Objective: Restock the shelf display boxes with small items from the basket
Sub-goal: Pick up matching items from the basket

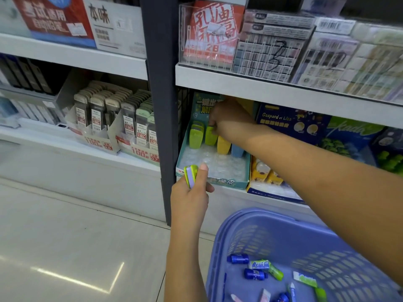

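A teal display box [245,171] sits on the lower shelf with green, yellow and blue items standing at its back and a bare plastic insert in front. My right hand [226,115] reaches into the box, fingers pinched on the top of a green item [210,136] in the back row. My left hand [192,188] hovers just in front of the box's left corner, shut on a small green and lilac item [190,174]. The purple basket [244,219] sits below at the lower right with several small blue, green and pink items [259,269] lying in it.
A dark upright post [161,105] separates the shelf bays just left of the box. A yellow-item box [268,177] and a blue and green display [349,138] stand to the right. Pencil-lead boxes [122,123] fill the left bay. The upper shelf edge [283,92] overhangs my right hand.
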`<move>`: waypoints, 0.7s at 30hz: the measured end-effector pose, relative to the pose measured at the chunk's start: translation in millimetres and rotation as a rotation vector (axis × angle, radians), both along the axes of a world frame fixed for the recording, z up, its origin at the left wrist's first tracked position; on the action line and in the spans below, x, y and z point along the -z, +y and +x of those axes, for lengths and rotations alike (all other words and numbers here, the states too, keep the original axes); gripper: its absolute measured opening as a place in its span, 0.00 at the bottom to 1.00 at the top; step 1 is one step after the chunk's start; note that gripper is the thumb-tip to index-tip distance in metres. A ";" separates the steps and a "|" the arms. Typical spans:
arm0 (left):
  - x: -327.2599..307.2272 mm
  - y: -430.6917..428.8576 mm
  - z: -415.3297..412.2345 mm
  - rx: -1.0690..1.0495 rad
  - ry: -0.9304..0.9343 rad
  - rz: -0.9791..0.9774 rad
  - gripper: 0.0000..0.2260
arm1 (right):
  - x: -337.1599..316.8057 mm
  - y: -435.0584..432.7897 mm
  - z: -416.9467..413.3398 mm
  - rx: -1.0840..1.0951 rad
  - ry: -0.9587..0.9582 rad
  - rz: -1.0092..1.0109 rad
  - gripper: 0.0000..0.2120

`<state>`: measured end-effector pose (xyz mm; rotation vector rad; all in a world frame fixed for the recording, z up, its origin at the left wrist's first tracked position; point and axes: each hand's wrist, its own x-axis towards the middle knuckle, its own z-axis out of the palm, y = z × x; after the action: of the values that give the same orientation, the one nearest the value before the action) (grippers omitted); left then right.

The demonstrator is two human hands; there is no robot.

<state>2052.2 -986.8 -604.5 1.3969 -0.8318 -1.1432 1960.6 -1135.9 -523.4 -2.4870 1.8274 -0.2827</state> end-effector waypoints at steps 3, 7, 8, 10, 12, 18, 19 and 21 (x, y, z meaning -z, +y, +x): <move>-1.6 -1.3 0.2 0.014 0.005 -0.021 0.14 | 11.6 6.0 -2.8 -0.021 0.055 -0.025 0.08; -3.8 -2.3 1.3 -0.019 0.087 -0.038 0.09 | 17.5 14.2 -4.7 -0.023 0.090 -0.058 0.13; -5.2 -1.9 2.2 -0.023 0.097 -0.047 0.08 | 15.3 15.1 -4.5 -0.011 0.107 -0.068 0.14; -8.8 -0.6 5.2 -0.028 0.098 -0.080 0.06 | 10.0 15.4 -3.0 0.013 0.143 -0.031 0.15; -11.1 0.6 9.4 -0.030 0.091 -0.107 0.05 | 2.5 19.3 -2.2 0.018 0.199 0.036 0.18; -12.0 1.3 13.3 0.068 -0.089 -0.262 0.03 | -19.7 70.0 -16.3 -0.208 -0.517 0.350 0.14; -13.7 -0.3 13.3 0.084 -0.098 -0.279 0.03 | -20.0 79.3 -19.7 -0.284 -0.590 0.425 0.11; -17.5 -4.4 11.7 0.076 -0.087 -0.288 0.03 | -17.8 85.9 -27.3 -0.336 -0.618 0.417 0.11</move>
<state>2063.9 -991.2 -587.1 1.1898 -1.0748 -0.9803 1933.4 -1050.0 -505.6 -2.0500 1.0810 -0.5163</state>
